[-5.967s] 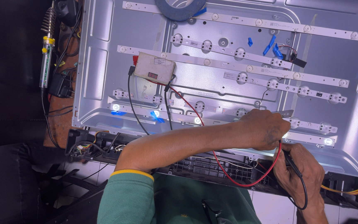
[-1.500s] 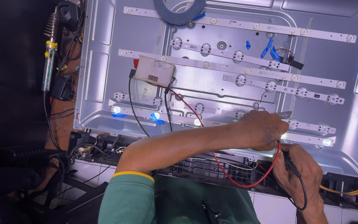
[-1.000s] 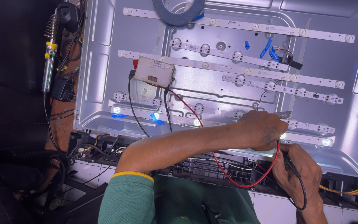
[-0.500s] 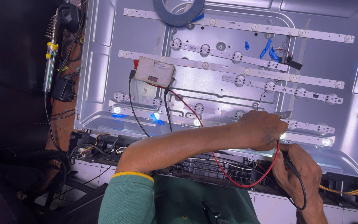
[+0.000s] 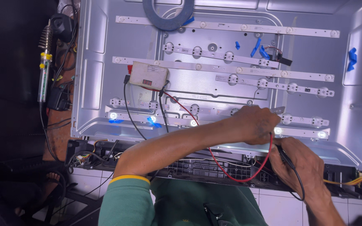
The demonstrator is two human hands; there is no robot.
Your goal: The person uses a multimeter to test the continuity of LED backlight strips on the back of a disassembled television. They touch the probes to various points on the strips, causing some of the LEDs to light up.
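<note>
Landmark: the open metal back pan point(image 5: 105, 62) of a flat television, lying face up in front of me, acting as a shallow tray.

Left of the pan, off its edge: a soldering iron point(image 5: 43, 71) with a yellow band, hanging upright among dark cables.

Inside the pan, left part: a small beige tester box point(image 5: 148, 75) rests on one of the white LED strips point(image 5: 231, 27) that run across the pan floor. A black lead point(image 5: 127, 109) and a red lead point(image 5: 214, 159) leave the box and run toward the near rim. On the lowest strip, several LEDs point(image 5: 194, 122) glow white.

At the pan's far rim, middle: a roll of dark blue tape point(image 5: 168, 19). Blue tape scraps point(image 5: 255, 47) lie right of it, and another sits on the right wall.

My left hand point(image 5: 252, 124) reaches across to the lower right part of the pan. Fingers are curled tight; the red lead loops out from under the fist, and a thin metal tip shows past the knuckles. I cannot tell exactly how the fingers pinch it.

My right hand point(image 5: 304, 167) sits just at the near rim, below the left hand, fingers closed around a black probe point(image 5: 285, 155) whose tip points up at the lit strip.
</note>
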